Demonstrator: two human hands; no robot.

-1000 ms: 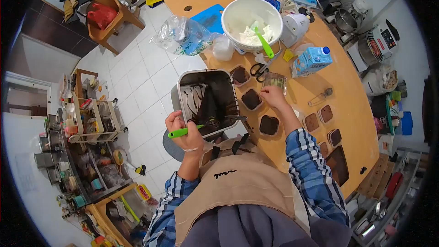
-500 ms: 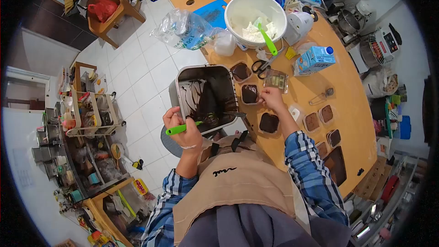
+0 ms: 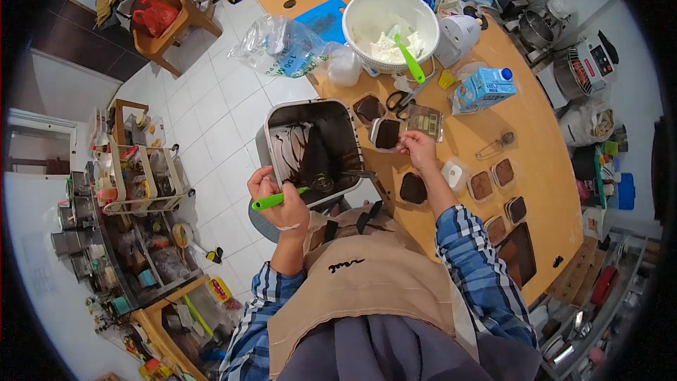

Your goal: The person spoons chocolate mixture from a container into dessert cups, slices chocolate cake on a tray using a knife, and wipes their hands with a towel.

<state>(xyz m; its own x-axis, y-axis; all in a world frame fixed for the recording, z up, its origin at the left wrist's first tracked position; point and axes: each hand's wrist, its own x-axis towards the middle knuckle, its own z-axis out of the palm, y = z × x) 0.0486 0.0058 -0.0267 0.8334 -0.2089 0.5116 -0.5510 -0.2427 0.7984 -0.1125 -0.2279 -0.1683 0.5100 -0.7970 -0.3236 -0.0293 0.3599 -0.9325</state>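
My left hand is closed around the green handle of a spatula, right against the near left rim of a deep metal pan. Melted chocolate smears the pan's inner walls, and the spatula's head lies down in it. My right hand pinches the near right corner of a small clear square tub filled with dark chocolate, which looks slightly tilted. Another chocolate-filled tub sits just behind it. A third tub stands closer to me, below my right wrist.
A white bowl of white cream with a green spatula stands at the back. Scissors, a milk carton, a small strainer and several brown-topped tubs lie to the right. The wooden table's curved edge runs along the right.
My right hand has shifted the pinched tub slightly away from me and tipped it; its chocolate surface now looks more even. My left hand has barely moved.
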